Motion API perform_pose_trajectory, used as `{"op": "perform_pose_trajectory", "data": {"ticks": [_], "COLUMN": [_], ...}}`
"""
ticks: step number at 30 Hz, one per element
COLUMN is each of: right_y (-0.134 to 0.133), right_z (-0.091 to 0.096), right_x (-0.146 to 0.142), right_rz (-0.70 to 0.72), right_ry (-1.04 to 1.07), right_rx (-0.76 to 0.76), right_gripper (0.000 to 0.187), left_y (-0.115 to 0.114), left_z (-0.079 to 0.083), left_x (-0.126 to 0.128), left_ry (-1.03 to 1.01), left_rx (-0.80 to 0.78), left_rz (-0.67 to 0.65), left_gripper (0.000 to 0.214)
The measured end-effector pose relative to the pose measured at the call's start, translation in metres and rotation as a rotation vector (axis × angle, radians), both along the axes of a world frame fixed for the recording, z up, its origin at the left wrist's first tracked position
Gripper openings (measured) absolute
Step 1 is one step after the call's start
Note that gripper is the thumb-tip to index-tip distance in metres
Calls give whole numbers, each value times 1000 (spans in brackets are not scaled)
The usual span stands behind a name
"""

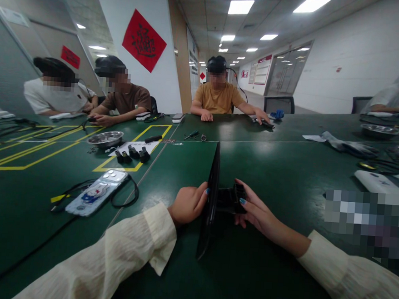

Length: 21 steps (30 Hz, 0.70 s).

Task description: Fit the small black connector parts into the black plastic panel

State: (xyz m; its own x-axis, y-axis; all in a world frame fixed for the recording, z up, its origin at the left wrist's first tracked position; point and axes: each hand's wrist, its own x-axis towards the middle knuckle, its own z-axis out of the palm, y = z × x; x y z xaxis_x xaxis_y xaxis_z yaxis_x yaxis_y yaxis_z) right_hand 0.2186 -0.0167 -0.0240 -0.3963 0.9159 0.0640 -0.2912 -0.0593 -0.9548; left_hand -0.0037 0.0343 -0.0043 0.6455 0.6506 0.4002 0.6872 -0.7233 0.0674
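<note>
A thin black panel [211,205] stands nearly upright in front of me, seen almost edge-on. From its right side juts a black bracket-like part [226,200]; I cannot tell its exact kind. My left hand [190,204] is closed on the panel's left side, thumb pressed against its face. My right hand [258,210] wraps round the outer end of the bracket-like part, with some fingers hidden behind it. Left of my hands lies a phone in a clear cartoon case [97,192], beside a black cable [128,194].
On the green table [171,165] a metal bowl [105,139] and several black cylindrical parts [134,154] sit ahead left, near yellow tape. A screwdriver [193,134] lies farther off. At right are a white device [378,182] and cables. Several people sit around the table.
</note>
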Motion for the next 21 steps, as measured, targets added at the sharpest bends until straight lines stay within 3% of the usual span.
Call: {"op": "perform_pose_trajectory", "data": {"ticks": [9,21], "right_y": [0,3], "right_z": [-2,-2], "right_x": [1,0], "right_rz": [-16,-54], "right_ry": [-76,-126], "right_rx": [81,80], "right_gripper": [63,46], "left_y": [2,2], "left_z": [0,2], "left_x": [1,-3], "left_ry": [-142,-101], "left_rx": [-91,-145], "left_rz": [-45,-105], "left_gripper": [37,27]}}
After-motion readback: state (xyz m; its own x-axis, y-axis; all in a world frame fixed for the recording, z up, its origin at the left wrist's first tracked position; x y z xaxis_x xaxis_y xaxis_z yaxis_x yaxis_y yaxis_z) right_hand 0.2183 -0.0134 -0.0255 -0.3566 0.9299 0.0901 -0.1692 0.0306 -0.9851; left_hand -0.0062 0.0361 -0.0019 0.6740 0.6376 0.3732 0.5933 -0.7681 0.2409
